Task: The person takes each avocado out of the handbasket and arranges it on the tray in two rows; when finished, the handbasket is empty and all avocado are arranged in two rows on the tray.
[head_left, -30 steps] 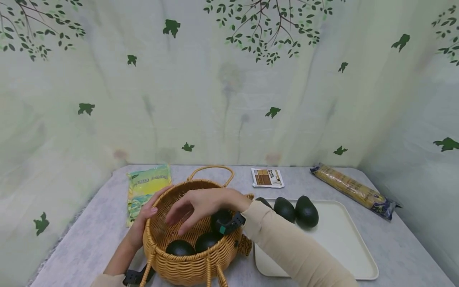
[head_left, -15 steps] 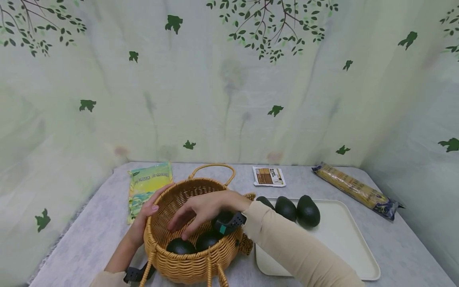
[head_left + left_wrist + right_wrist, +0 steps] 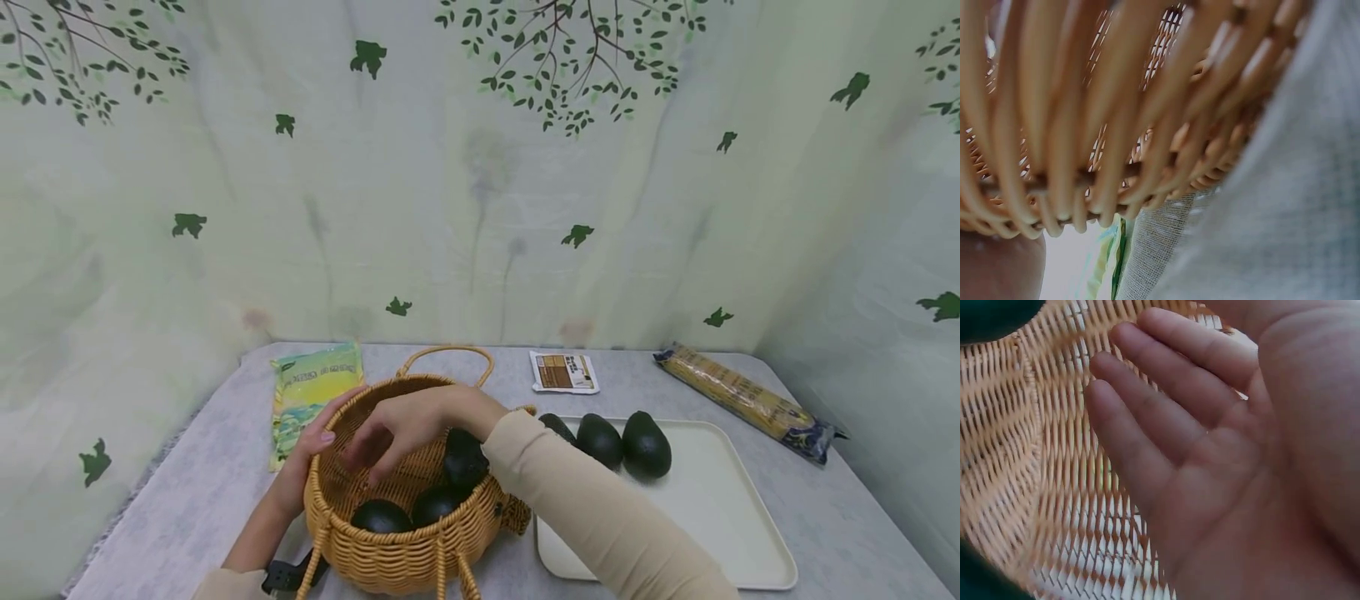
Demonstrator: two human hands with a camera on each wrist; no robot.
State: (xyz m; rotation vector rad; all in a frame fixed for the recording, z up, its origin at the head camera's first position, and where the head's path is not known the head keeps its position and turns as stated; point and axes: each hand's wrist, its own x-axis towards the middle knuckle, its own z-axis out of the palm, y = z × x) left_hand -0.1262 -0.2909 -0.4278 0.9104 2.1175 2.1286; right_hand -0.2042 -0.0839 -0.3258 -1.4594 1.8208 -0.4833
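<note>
A round wicker basket [image 3: 405, 560] stands at the table's front, its mouth tipped toward me. My left hand [image 3: 311, 446] holds the basket's left rim, thumb over the edge; the left wrist view shows mostly the woven outside. Inside lie dark avocados: one at the front [image 3: 381, 517], another beside it [image 3: 437, 505], and a third against the right wall [image 3: 463, 457]. Over the basket's opening is my right hand [image 3: 405, 427]. The right wrist view shows its palm and extended fingers [image 3: 1141, 425] near the woven wall, holding nothing.
A cream tray [image 3: 720, 500] on the right bears three avocados [image 3: 647, 446] along its left part. Behind it lie a long noodle-like packet [image 3: 742, 400] and a small white-brown packet [image 3: 564, 372]. A yellow-green bag [image 3: 315, 400] lies left of the basket.
My right hand dipped slightly toward the front avocado, then rose and shifted left. The avocado at the right wall shows more now. My left hand stays on the rim.
</note>
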